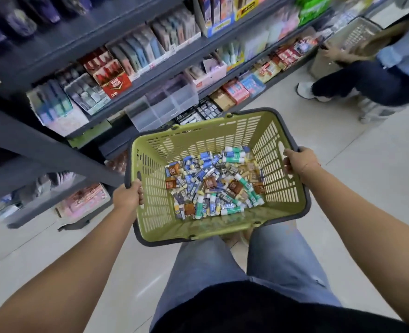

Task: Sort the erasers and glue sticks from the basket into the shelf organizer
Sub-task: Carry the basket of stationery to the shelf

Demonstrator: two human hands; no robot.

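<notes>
Head view. Basket (150,212): green, carried. The left grip (127,195) is curled over its near-left rim and the right grip (297,163) over its right rim. Contents: erasers (209,182) and glue sticks (246,188), one mixed heap. Shelf organizer (148,116): clear, on the shelf beyond, apparently holding nothing. Judged: sorting not yet begun.

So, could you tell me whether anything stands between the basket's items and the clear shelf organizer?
Only the basket's far wall, rising between the pile and the organizer beyond it. The left hand and right hand grip its rim.
</notes>
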